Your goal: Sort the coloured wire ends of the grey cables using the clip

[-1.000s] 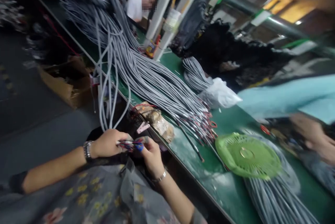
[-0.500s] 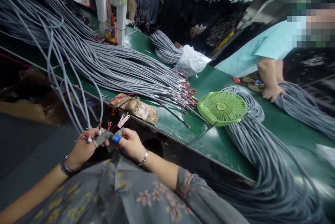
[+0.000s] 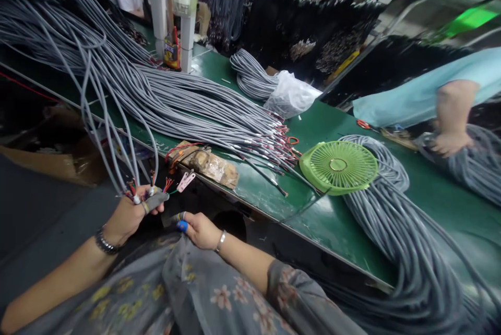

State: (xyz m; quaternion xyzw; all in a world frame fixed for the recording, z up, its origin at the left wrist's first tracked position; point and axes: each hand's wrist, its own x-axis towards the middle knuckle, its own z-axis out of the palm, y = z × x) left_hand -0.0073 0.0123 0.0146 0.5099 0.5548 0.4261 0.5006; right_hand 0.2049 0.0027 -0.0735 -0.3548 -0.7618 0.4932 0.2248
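Observation:
At the table's front edge, my left hand (image 3: 129, 216) is closed around the ends of several grey cables (image 3: 111, 153). Short coloured wires (image 3: 132, 187) stick out of their stripped ends above the fingers. Grey wrapping covers the thumb, which points right. Apart from it and lower, my right hand (image 3: 204, 231) is closed in front of the floral grey garment (image 3: 230, 301). It has blue tape on one finger; whatever its fingertips pinch, if anything, is hidden. Just right of the left hand is a pink clip (image 3: 185, 182).
A bundle of grey cables (image 3: 188, 100) lies across the green table (image 3: 309, 225). A taped block (image 3: 211, 165) sits near the edge. Farther right are a green fan (image 3: 338, 167) and more coiled cables (image 3: 407, 241). A co-worker's hand (image 3: 452, 142) rests on another bundle.
My right hand has drawn away from my left hand, down and slightly right. The left hand keeps hold of the cables. The co-worker's arm has moved to the right.

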